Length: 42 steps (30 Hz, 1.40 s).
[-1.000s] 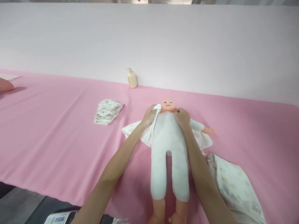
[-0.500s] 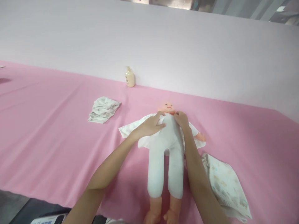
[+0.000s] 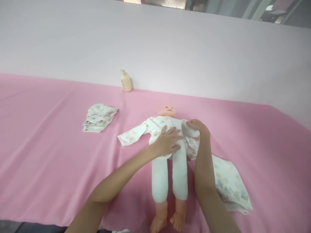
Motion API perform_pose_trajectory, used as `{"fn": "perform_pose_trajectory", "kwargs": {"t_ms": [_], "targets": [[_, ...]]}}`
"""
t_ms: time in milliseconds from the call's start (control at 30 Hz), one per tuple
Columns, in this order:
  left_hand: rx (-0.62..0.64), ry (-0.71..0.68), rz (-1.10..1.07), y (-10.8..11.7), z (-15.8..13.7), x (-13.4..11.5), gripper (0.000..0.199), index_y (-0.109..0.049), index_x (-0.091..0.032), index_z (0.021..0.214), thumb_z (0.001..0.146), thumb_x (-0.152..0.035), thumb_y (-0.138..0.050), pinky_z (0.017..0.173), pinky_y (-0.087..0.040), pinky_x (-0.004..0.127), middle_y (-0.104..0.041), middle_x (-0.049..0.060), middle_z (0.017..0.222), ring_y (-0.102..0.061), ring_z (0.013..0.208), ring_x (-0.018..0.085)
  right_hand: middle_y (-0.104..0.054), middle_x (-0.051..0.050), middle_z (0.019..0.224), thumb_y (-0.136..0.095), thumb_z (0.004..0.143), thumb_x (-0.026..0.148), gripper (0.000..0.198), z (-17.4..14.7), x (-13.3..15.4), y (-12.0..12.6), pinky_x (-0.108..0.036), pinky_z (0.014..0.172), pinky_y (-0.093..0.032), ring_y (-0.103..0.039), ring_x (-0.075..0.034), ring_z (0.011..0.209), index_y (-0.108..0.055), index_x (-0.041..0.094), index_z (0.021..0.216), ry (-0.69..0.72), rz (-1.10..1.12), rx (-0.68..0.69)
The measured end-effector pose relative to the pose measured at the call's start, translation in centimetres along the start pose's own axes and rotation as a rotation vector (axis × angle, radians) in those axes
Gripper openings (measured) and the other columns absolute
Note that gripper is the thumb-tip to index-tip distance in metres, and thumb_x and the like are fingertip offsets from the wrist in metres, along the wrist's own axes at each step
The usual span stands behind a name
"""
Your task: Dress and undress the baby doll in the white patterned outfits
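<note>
A baby doll [image 3: 179, 181] lies on its back, feet toward me, its body and legs in white cloth. A white baby shirt [image 3: 135, 134] with a small print is on it; the left-hand front panel lies across the doll's chest. My left hand [image 3: 167, 141] rests flat on that panel, fingers spread. At the doll's shoulder on the right, my right hand [image 3: 197, 125] pinches the edge of the shirt's other side, which is folded outward. The doll's arm on the right is mostly hidden behind my hand and the cloth.
A folded printed cloth [image 3: 232, 183] lies right of the doll's legs. To the left sits a folded stack of white cloth [image 3: 100, 118]. A cream pump bottle [image 3: 126, 81] stands against the white wall [image 3: 155, 48]. Pink cloth [image 3: 60, 155] covers the table.
The shirt's left-hand panel now covers the doll's chest. My left hand has moved down onto it and flattened; my right hand has moved from the neck out to the shoulder edge. The view has shifted slightly.
</note>
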<state>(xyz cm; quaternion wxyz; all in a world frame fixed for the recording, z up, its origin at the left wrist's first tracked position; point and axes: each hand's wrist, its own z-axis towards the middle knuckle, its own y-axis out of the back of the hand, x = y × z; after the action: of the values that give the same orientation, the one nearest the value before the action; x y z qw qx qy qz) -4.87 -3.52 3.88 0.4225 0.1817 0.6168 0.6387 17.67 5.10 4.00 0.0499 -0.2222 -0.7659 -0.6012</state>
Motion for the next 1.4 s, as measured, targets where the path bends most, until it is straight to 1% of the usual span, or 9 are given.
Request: {"fn": "perform_pose_trajectory", "kwargs": {"t_ms": [200,333,533,767,900,1033,1167,1267,1400], "targets": [[-0.039,0.05,0.062,-0.5,0.1,0.0,0.04,-0.054,-0.027,0.119,0.091,-0.051,-0.04,0.109,-0.01,0.066,-0.042,0.006,0.144,-0.027,0.138,0.028,-0.065,-0.011,0.081,-0.048,0.081,0.05,0.039,-1.2,-1.6,1.0,-0.029,0.06,-0.042,-0.06,-0.02,0.069,-0.063,0.015,0.09,-0.148,0.09,0.131],[-0.012,0.069,0.093,-0.2,0.2,0.8,0.039,-0.051,-0.03,0.123,0.091,-0.051,-0.04,0.107,-0.009,0.068,-0.037,0.005,0.147,-0.027,0.138,0.027,-0.064,-0.01,0.088,-0.049,0.081,0.049,0.036,-2.8,-1.7,2.4,-0.028,0.059,-0.042,-0.059,-0.018,0.067,-0.061,0.017,0.092,-0.143,0.165,0.075],[0.08,0.168,0.121,0.6,0.5,2.2,0.045,-0.041,-0.034,0.132,0.09,-0.047,-0.045,0.107,-0.013,0.067,-0.026,0.006,0.153,-0.021,0.141,0.026,-0.063,-0.01,0.105,-0.052,0.08,0.05,0.038,-5.9,0.2,4.7,-0.027,0.061,-0.041,-0.059,-0.02,0.081,-0.062,0.021,0.103,-0.003,0.145,-0.122],[0.069,0.173,0.023,1.5,0.2,2.9,0.047,-0.04,-0.031,0.135,0.091,-0.046,-0.044,0.111,-0.008,0.061,-0.026,0.006,0.153,-0.02,0.141,0.026,-0.063,-0.01,0.112,-0.055,0.081,0.054,0.051,-7.8,0.2,5.9,-0.028,0.065,-0.045,-0.061,-0.021,0.084,-0.054,0.026,0.123,0.176,0.341,0.015],[-0.084,0.155,-0.206,2.2,1.4,2.3,0.066,-0.027,-0.028,0.142,0.085,-0.048,-0.053,0.113,-0.017,0.052,-0.035,0.008,0.148,-0.03,0.137,0.026,-0.066,-0.008,0.103,-0.051,0.086,0.05,0.042,-8.5,0.5,6.3,-0.026,0.069,-0.047,-0.061,-0.018,0.086,-0.055,0.024,0.119,0.353,0.489,0.003],[-0.244,0.047,-0.436,1.0,5.1,1.7,0.081,-0.026,-0.022,0.142,0.075,-0.044,-0.066,0.098,-0.041,0.039,-0.047,0.012,0.138,-0.047,0.123,0.027,-0.066,-0.007,0.095,-0.046,0.089,0.03,0.023,-8.1,2.5,5.8,-0.026,0.067,-0.051,-0.062,-0.015,0.078,-0.059,0.02,0.106,0.484,0.661,0.067],[-0.315,0.109,-0.612,-1.1,8.1,2.2,0.056,-0.047,-0.018,0.123,0.075,-0.038,-0.067,0.077,-0.047,0.032,-0.065,0.006,0.103,-0.061,0.09,0.022,-0.063,-0.005,0.078,-0.038,0.084,0.013,0.02,-5.4,3.4,4.1,-0.026,0.064,-0.052,-0.062,-0.013,0.066,-0.058,0.015,0.088,0.472,0.765,0.088],[-0.416,0.186,-0.725,-1.9,8.5,2.7,0.041,-0.057,-0.017,0.108,0.075,-0.041,-0.066,0.078,-0.046,0.029,-0.066,0.004,0.099,-0.061,0.09,0.019,-0.064,-0.006,0.081,-0.032,0.084,0.01,0.026,-2.3,2.4,2.1,-0.025,0.067,-0.051,-0.063,-0.013,0.069,-0.054,0.016,0.096,0.351,0.682,-0.094],[-0.456,0.225,-0.807,-1.7,8.0,2.9,0.035,-0.061,-0.015,0.096,0.076,-0.043,-0.065,0.08,-0.046,0.027,-0.066,0.005,0.098,-0.06,0.09,0.018,-0.063,-0.013,0.097,-0.048,0.079,0.018,0.018,1.3,1.1,-1.4,-0.029,0.074,-0.047,-0.061,-0.019,0.087,-0.055,0.013,0.095,0.137,0.272,-0.328]]}}
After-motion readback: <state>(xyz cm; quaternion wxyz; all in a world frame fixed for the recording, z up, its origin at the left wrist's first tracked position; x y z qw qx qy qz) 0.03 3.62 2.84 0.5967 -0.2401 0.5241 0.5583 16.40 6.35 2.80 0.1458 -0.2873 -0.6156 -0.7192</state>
